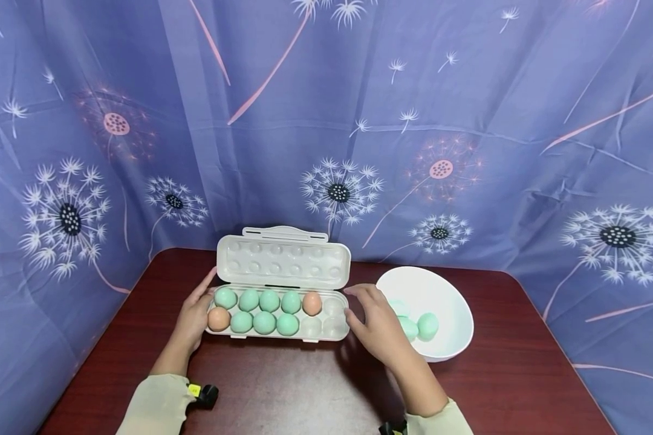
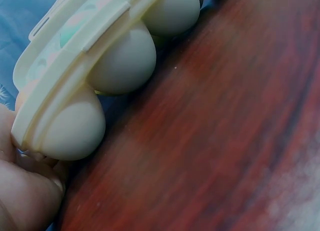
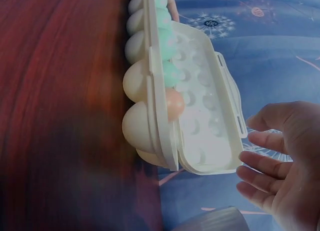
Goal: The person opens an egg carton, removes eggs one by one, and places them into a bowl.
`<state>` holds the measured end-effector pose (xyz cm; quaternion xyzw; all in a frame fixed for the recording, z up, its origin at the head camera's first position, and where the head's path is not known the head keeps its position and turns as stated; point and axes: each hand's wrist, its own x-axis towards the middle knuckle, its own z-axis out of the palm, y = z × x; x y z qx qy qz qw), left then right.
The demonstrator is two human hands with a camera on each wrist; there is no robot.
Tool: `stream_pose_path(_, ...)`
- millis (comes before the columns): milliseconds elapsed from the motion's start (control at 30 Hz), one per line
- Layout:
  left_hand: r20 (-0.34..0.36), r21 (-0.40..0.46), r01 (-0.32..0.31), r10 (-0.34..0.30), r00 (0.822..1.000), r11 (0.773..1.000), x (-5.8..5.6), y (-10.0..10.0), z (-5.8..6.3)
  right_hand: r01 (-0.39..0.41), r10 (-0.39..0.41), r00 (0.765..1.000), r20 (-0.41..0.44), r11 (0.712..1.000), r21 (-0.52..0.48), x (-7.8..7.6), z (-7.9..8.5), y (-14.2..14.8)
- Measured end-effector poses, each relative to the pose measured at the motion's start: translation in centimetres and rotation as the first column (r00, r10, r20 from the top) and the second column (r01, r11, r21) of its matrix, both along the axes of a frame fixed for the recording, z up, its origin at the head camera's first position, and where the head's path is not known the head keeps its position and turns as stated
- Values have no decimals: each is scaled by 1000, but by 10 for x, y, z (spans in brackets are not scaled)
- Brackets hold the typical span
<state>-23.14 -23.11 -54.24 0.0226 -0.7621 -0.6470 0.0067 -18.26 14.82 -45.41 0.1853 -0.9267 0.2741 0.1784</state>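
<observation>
egg box [image 1: 283, 258]: smooth plastic, a bit shiny | eggs [image 1: 264, 322]: smooth, with just a little shine | bowl [image 1: 454, 326]: smooth and shiny, like plastic | table [image 1: 294, 386]: streaky wood look, shiny on top | curtain [image 1: 326, 109]: cloth, dull, with creases | sleeves [image 1: 155, 402]: dull cloth

In the head view the bare right hand [image 1: 374, 323] hides the nine-o'clock rim of the round white bowl [image 1: 453, 320] — while the left wrist view's edges crop the off-white plastic egg carton [image 2: 125, 61] towards twelve o'clock and the bare left hand [image 2: 30, 191] towards eight, its fingers partly hidden.
</observation>
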Motion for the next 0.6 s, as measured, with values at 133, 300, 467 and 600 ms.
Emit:
stream_pose_path(133, 4, 2, 0, 0, 1000, 1000, 0, 0, -1, -11, 11, 1000, 2, 1000, 15, -3, -3, -5)
stream_pose_path(300, 13, 0, 6, -6, 1000, 1000, 0, -1, -1, -28, 27, 999, 26, 999, 32, -5, -5, -10)
stream_pose_path(467, 0, 4, 4, -4, 1000, 1000, 0, -1, 0, -43, 40, 997, 66, 998, 45, -11, -11, -15)
stream_pose_path(600, -2, 3, 5, -5, 1000, 1000, 0, 0, 0, -54, 49, 994, 94, 997, 50, -18, -18, -18)
